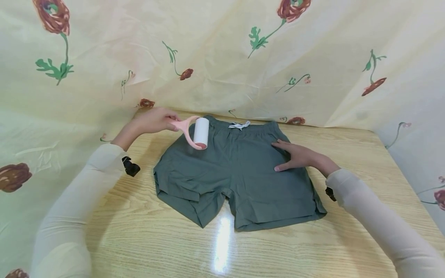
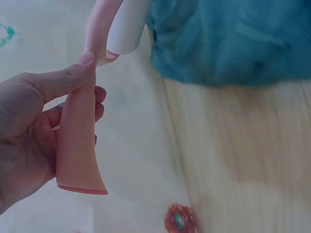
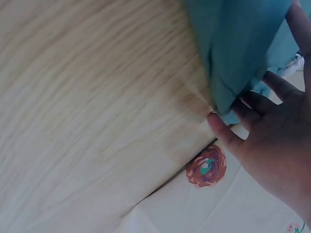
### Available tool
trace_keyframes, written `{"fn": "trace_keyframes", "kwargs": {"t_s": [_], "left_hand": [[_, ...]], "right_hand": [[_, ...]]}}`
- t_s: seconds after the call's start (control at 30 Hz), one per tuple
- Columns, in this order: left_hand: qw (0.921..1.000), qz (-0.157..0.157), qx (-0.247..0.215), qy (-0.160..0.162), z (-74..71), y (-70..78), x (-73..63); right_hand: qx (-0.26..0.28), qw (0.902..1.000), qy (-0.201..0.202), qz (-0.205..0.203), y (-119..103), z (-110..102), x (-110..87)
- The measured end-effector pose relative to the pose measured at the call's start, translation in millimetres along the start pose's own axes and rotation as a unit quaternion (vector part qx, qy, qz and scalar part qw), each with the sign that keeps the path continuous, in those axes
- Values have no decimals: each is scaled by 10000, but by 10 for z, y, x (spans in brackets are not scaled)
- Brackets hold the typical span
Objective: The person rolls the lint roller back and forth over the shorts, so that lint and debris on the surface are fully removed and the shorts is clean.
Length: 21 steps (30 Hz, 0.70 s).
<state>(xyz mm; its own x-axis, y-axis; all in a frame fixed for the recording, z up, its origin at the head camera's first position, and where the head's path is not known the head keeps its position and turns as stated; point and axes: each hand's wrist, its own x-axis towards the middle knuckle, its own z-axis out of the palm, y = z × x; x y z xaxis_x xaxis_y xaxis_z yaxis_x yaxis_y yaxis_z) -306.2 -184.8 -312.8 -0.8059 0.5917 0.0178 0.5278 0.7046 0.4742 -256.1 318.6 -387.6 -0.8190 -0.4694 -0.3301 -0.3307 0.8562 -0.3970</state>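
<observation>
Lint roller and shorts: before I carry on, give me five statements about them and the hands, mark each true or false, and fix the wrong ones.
1. The left hand grips the lint roller by its pink handle. True.
2. The dark green shorts lie on a wood-grain table. True.
3. The roller's cylinder is black. False: it is white.
4. A white drawstring shows at the middle of the waistband. True.
5. The right hand holds a second roller. False: it holds no roller; its fingers are spread at the side of the shorts.
</observation>
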Motion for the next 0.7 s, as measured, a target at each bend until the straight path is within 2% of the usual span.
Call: {"fn": "trace_keyframes", "kwargs": {"t_s": [0.17, 0.3, 0.53, 0.7], "left_hand": [[9990, 145, -417, 30, 75, 216, 120], [9974, 346, -622, 101, 187, 366, 250], [9942, 874, -626, 72, 412, 589, 452], [9938, 994, -473, -181, 570, 724, 536]], "right_hand": [[-84, 9999, 115, -67, 54, 32, -4], [-326, 9988, 348, -91, 70, 69, -27], [-673, 9951, 715, -109, 78, 150, -63], [-831, 9926, 866, -175, 108, 188, -48]]}}
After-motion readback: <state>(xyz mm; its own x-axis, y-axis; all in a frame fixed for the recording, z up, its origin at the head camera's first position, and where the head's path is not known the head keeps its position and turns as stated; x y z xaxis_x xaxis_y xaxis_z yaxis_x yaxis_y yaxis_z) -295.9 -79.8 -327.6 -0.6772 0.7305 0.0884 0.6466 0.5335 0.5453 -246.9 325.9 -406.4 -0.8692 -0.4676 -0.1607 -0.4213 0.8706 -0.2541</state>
